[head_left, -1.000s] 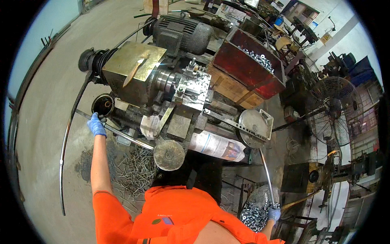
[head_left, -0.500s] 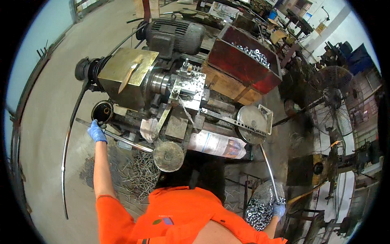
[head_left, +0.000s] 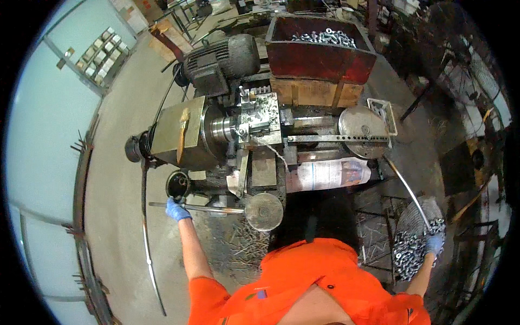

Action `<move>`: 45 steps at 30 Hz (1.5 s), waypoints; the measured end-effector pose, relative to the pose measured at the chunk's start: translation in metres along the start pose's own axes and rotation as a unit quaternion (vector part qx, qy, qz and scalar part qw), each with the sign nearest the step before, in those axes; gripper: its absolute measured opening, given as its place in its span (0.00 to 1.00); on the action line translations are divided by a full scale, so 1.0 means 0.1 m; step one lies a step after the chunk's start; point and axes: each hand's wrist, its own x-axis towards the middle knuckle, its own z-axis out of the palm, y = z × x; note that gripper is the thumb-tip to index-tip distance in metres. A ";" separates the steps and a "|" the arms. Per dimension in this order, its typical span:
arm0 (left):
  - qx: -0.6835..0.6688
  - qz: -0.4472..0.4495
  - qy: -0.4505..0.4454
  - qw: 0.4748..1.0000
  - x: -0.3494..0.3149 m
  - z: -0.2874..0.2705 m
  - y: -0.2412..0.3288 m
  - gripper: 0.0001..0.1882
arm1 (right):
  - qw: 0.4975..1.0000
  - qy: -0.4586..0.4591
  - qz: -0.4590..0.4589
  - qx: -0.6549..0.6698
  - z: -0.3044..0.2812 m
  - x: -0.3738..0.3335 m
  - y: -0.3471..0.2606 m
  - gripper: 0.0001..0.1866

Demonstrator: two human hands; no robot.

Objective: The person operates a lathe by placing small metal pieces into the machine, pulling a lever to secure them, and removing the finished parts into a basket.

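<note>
The left hand [head_left: 177,210], in a blue glove, is at left centre of the frame, its fingers closed around the long steel lever [head_left: 195,207] that runs right to a round metal disc [head_left: 264,212]. The right hand [head_left: 434,244], also blue-gloved, is at lower right over a wire basket [head_left: 418,238] of small metal nuts; its fingers appear curled near the end of a slender rod [head_left: 407,187], but whether they grip it cannot be told. Above the lever stands the lathe [head_left: 238,130], with an electric motor [head_left: 219,62] at upper centre. A red bin [head_left: 319,57] of metal parts sits at the top. A white printed sack [head_left: 330,174] lies at centre right.
</note>
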 end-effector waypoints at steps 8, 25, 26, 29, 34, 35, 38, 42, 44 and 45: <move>0.036 -0.001 -0.008 0.999 -0.07 0.10 0.02 0.11 | 0.998 -0.016 0.060 -0.005 0.09 0.01 0.07 0.27; 0.045 -0.023 -0.035 0.998 0.05 0.01 -0.03 0.11 | 0.995 -0.036 0.084 -0.039 0.03 -0.06 -0.01 0.21; 0.046 -0.025 -0.032 0.998 0.05 0.01 -0.02 0.11 | 0.996 -0.037 0.080 -0.031 0.03 -0.06 -0.01 0.21; 0.024 -0.019 -0.026 0.999 0.00 0.03 0.00 0.11 | 0.997 -0.040 0.069 -0.014 0.02 -0.08 0.00 0.21; 0.026 -0.016 -0.032 0.999 -0.03 0.05 0.02 0.11 | 0.995 -0.060 0.073 -0.018 -0.22 -0.24 -0.20 0.24; 0.023 -0.022 -0.031 0.999 0.00 0.04 0.01 0.11 | 0.995 -0.065 0.075 -0.019 -0.28 -0.27 -0.25 0.24; 0.023 -0.021 -0.038 0.999 0.05 -0.01 -0.02 0.12 | 0.995 -0.065 0.072 -0.013 -0.38 -0.35 -0.34 0.25; 0.027 -0.012 -0.029 0.999 0.06 -0.01 -0.03 0.12 | 0.997 -0.048 0.063 0.005 -0.35 -0.37 -0.29 0.23; 0.040 -0.015 -0.032 0.999 0.05 0.01 -0.03 0.12 | 0.996 -0.051 0.067 0.005 -0.25 -0.32 -0.21 0.22; 0.047 -0.015 -0.033 0.998 0.06 0.00 -0.03 0.12 | 0.996 -0.053 0.065 0.004 -0.18 -0.29 -0.15 0.21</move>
